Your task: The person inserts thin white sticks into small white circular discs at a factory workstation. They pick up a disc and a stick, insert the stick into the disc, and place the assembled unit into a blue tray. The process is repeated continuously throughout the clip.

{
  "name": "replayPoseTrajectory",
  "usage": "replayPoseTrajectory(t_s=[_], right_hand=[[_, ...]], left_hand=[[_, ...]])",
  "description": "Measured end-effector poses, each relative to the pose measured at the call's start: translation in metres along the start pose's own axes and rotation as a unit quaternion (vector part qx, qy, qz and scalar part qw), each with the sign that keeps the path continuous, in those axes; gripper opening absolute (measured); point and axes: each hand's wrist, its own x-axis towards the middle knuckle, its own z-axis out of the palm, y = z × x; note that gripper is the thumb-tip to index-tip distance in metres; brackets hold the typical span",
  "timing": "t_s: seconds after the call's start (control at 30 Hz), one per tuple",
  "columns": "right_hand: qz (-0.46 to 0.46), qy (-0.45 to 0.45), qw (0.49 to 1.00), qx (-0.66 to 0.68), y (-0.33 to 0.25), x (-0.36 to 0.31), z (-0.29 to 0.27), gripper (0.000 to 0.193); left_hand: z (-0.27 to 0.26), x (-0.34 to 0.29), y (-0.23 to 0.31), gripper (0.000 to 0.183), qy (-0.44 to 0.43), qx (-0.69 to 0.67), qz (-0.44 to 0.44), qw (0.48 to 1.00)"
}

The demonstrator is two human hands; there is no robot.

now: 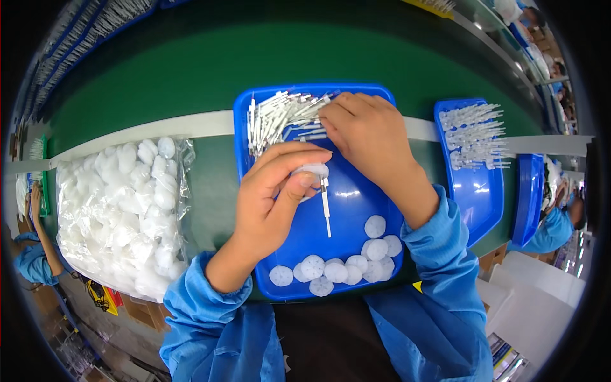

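Note:
My left hand (273, 197) pinches a white cotton pad with a thin white plastic stick (326, 207) hanging down from it, over a blue tray (245, 127). My right hand (366, 130) reaches to the tray's far side, its fingertips on a heap of white plastic sticks (280, 114). Several round white cotton pads (337, 267) lie along the tray's near edge. Both forearms wear blue sleeves.
A clear plastic bag of white cotton pads (124, 210) lies left of the tray on the green belt (191, 70). To the right, a second blue tray (474, 191) holds more white sticks (474, 137); a third blue tray (528, 197) stands beyond. Other people in blue work at both edges.

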Motion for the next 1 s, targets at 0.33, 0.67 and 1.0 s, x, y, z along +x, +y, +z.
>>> replayPoseTrajectory(t_s=[0.33,0.67,1.0], right_hand=[[0.051,0.008,0.993,0.108,0.003,-0.008,-0.025,0.017],[0.151,-0.043,0.922,0.354,-0.035,-0.039,-0.029,0.024],[0.006,-0.01,0.996,0.085,-0.014,-0.031,-0.041,0.023]], left_hand=[[-0.001,-0.001,0.0,0.033,0.091,-0.001,-0.045,0.995],[0.006,0.002,0.0,0.035,0.029,0.115,0.054,0.991],[-0.009,0.005,0.003,0.034,0.134,-0.01,-0.023,0.991]])
